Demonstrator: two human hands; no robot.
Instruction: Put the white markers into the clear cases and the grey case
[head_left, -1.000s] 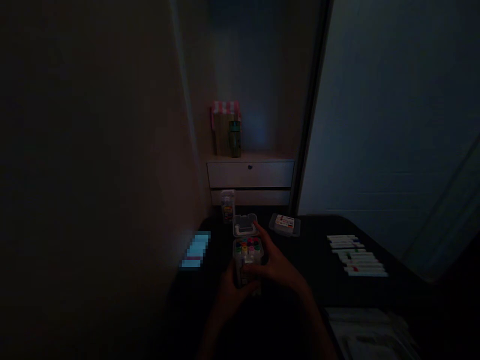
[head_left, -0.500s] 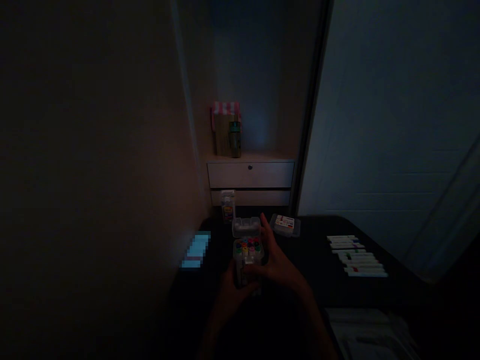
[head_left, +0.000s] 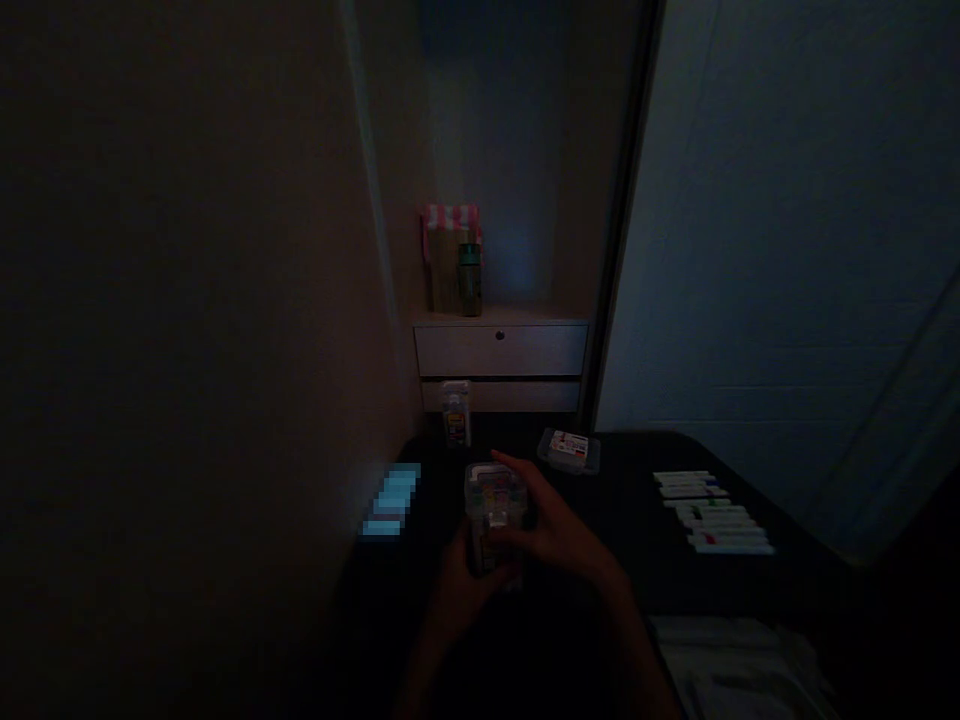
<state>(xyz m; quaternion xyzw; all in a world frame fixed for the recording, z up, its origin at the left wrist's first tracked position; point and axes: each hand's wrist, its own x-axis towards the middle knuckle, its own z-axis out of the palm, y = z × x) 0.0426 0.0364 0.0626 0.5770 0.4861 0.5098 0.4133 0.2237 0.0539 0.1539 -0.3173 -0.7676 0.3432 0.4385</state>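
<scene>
Clear case (head_left: 480, 540) upright between hands, mid-bench (head_left: 600, 550); lid (head_left: 481, 478) over top. Left hand (head_left: 459, 590) clasps lower left, right hand (head_left: 553, 525) right side. Lid could spring up if unlatched; case could tip if left grip slackens.

The case (head_left: 496, 492) is clear, the cloth (head_left: 451, 215) striped pink and white.

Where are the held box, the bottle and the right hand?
held box (head_left: 496, 521): head view, on its front near the top
bottle (head_left: 470, 285): head view, on its body
right hand (head_left: 553, 525): head view, on the back of the hand
</scene>
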